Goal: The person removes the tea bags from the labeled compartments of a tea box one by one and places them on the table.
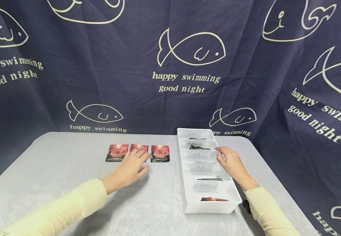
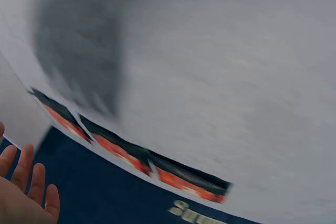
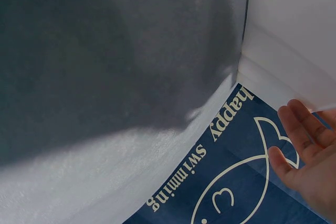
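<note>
Three red-and-black flat sachets lie in a row on the table: a left one (image 1: pixel 117 152), a middle one (image 1: pixel 138 147) and a right one (image 1: pixel 160 153). Over the middle sachet, partly hiding it, hovers my left hand (image 1: pixel 132 166), its fingers loosely extended and holding nothing. In the left wrist view that hand (image 2: pixel 26 195) appears apart from the sachets. My right hand (image 1: pixel 232 165) is at the right long side of a white divided box (image 1: pixel 213 208), fingertips at its rim. The right wrist view shows its relaxed fingers (image 3: pixel 298 124) against the box's outer wall (image 3: pixel 294 40).
The box's compartments carry handwritten labels. A red sachet (image 1: pixel 214 199) stands in the front one, and dark sachets (image 1: pixel 210 179) show in several others. A dark blue curtain (image 1: pixel 129 82) with fish drawings hangs behind and beside the grey table (image 1: pixel 147 203).
</note>
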`<state>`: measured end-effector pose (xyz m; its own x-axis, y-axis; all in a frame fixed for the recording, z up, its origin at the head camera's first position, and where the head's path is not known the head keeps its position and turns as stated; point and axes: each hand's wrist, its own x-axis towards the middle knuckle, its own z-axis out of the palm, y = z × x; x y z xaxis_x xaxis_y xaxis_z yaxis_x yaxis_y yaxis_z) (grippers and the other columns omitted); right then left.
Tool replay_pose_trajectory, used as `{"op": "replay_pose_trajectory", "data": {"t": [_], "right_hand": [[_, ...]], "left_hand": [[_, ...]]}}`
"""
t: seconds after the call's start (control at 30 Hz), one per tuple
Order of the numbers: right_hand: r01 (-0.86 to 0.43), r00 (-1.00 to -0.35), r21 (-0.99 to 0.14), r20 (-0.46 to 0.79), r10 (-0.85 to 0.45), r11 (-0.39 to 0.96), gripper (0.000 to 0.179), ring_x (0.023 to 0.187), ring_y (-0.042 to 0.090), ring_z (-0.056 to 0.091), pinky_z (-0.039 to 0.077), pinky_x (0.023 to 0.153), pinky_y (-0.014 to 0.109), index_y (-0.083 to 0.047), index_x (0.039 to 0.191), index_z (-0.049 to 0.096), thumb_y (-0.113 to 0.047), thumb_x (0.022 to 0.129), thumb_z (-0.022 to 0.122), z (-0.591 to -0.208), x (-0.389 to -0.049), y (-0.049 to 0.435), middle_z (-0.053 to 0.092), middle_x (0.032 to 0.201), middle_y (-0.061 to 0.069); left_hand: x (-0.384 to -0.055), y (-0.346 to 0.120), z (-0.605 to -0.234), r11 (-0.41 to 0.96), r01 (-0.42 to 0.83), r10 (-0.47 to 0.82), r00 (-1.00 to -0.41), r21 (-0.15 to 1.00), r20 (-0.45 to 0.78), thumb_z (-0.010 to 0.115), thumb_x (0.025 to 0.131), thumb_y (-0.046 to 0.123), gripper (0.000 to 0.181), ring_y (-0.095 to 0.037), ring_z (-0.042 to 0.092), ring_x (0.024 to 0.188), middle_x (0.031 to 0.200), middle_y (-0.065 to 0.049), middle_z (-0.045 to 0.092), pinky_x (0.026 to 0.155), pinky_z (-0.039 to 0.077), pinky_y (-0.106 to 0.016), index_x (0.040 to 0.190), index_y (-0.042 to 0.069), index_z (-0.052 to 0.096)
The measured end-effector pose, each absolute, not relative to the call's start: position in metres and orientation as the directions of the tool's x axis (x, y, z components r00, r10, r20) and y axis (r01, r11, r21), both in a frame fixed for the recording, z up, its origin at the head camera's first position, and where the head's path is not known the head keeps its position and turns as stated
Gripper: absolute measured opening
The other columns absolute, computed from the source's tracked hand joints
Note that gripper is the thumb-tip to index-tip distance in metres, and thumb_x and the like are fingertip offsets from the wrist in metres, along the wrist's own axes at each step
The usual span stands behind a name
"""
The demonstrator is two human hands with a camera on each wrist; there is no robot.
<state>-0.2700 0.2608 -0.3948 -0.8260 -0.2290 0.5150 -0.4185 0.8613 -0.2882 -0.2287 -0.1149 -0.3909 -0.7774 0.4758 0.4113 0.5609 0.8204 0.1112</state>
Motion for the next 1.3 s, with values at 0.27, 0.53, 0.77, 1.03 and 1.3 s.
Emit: {"op": "replay_pose_trajectory", "data": {"t": [0.27,0.53,0.77,1.03,1.3], "right_hand": [[-0.389,-0.847,-0.297,0.487,-0.212,0.872,0.026,0.095,0.033,0.059,0.041,0.081,0.051,0.001,0.107,0.061,-0.011,0.089,0.047,-0.395,-0.269,0.26,0.064,0.102,0.016],[-0.405,-0.836,-0.293,0.503,-0.22,0.866,0.025,0.095,0.033,0.059,0.042,0.081,0.051,0.001,0.106,0.062,-0.011,0.089,0.047,-0.396,-0.27,0.261,0.064,0.101,0.016],[-0.419,-0.82,-0.279,0.524,-0.229,0.864,0.025,0.094,0.034,0.06,0.042,0.08,0.051,0.001,0.105,0.062,-0.013,0.088,0.048,-0.398,-0.272,0.262,0.064,0.1,0.016],[-0.407,-0.833,-0.291,0.507,-0.221,0.866,0.026,0.097,0.034,0.059,0.04,0.081,0.051,0.0,0.105,0.062,-0.014,0.089,0.048,-0.398,-0.271,0.262,0.064,0.101,0.016],[-0.403,-0.838,-0.292,0.499,-0.222,0.867,0.025,0.095,0.034,0.059,0.042,0.081,0.051,0.0,0.105,0.062,-0.013,0.089,0.048,-0.396,-0.27,0.262,0.064,0.101,0.016]], "left_hand": [[-0.212,-0.082,-0.387,0.745,0.659,0.575,-0.713,0.102,0.401,0.057,0.087,0.031,0.027,-0.015,0.05,0.102,0.109,0.005,0.06,0.088,0.038,-0.037,0.112,0.02,0.057],[-0.199,-0.058,-0.38,0.676,0.735,0.648,-0.629,0.055,0.431,0.052,0.088,0.034,0.026,-0.011,0.049,0.102,0.108,0.009,0.059,0.087,0.037,-0.031,0.111,0.022,0.057],[-0.19,-0.037,-0.374,0.588,0.808,0.701,-0.521,0.018,0.486,0.053,0.088,0.032,0.023,-0.01,0.049,0.096,0.102,0.01,0.058,0.083,0.036,-0.028,0.109,0.022,0.056],[-0.182,-0.015,-0.371,0.526,0.85,0.748,-0.469,0.011,0.47,0.05,0.09,0.037,0.024,-0.008,0.048,0.099,0.102,0.013,0.059,0.084,0.035,-0.025,0.11,0.024,0.056],[-0.18,0.002,-0.376,0.464,0.885,0.78,-0.389,-0.036,0.49,0.049,0.09,0.04,0.025,-0.006,0.047,0.103,0.102,0.015,0.058,0.083,0.035,-0.022,0.109,0.025,0.056]]}}
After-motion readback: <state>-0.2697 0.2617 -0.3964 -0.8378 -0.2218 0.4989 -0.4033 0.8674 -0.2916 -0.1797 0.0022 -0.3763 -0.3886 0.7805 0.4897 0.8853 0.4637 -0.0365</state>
